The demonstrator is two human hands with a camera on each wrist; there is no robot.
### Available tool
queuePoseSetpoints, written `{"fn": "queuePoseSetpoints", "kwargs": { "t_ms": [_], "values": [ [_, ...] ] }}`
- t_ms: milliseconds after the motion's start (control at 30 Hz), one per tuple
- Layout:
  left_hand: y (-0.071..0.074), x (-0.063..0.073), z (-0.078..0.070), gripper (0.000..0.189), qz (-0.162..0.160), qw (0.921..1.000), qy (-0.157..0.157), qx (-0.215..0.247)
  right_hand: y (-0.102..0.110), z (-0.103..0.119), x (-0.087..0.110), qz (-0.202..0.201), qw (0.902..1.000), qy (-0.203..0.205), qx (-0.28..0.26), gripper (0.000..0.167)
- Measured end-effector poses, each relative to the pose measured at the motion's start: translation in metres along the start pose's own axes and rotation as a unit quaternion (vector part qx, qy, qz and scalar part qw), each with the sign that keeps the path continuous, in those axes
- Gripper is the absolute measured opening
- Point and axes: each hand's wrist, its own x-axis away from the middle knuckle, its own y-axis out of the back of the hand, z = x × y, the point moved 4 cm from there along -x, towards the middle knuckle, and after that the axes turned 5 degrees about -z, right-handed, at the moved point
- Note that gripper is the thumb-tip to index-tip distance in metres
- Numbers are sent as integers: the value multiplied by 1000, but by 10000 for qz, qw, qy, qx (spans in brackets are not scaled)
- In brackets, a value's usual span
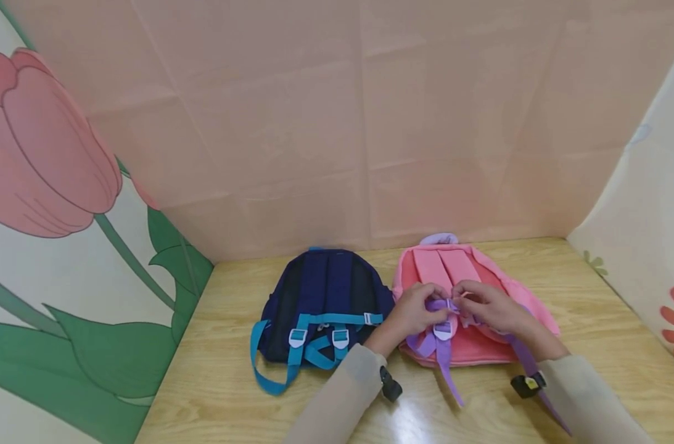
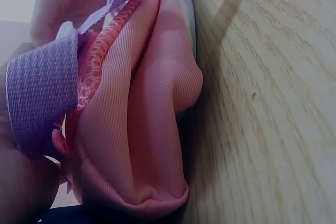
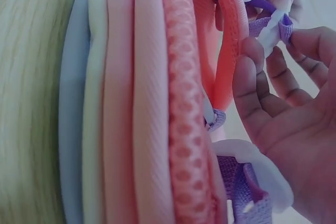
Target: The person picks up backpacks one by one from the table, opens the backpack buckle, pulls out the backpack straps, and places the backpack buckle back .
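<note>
A pink backpack lies on the table with its shoulder-strap side up and purple webbing straps loose across it. Over its middle, my left hand pinches a purple strap close to a small white buckle. From the other side my right hand holds the same strap at this buckle, thumb and fingers around its short folded end. Another white buckle sits on the strap just below the hands. In the left wrist view, part of my left hand is dark and cut off.
Left of the pink backpack lies a navy backpack with turquoise straps and white buckles. Both rest on a wood-grain table. A plain pinkish cloth hangs behind, and flower-printed panels stand at the sides.
</note>
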Motion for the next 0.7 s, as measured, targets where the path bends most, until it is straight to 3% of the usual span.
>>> {"fn": "queuePoseSetpoints", "kwargs": {
  "t_ms": [100, 200, 267, 367, 567, 700],
  "values": [
    [0, -1, 0, 25, -7, 9999, 49, 93, 0, -5, 0, 213, 9974, 180, -669, 8],
    [0, -3, 1, 25, -11, 9999, 13, 137, -1, -8, 1, 464, 9884, 329, -1411, 10],
    [0, -3, 1, 24, -27, 9999, -61, 129, 0, -8, 0, 552, 9845, 329, -1633, 10],
    [0, -4, 1, 23, -23, 9998, -156, 88, 0, -5, -1, 511, 9875, 167, -1483, 10],
    [0, -3, 0, 23, 17, 9990, -403, -181, 0, 7, -3, 344, 9976, -309, -520, 8],
    [-1, -2, -2, 23, -21, 9976, -487, -494, 0, 9, -2, 427, 9977, -314, -422, 6]
  ]
}}
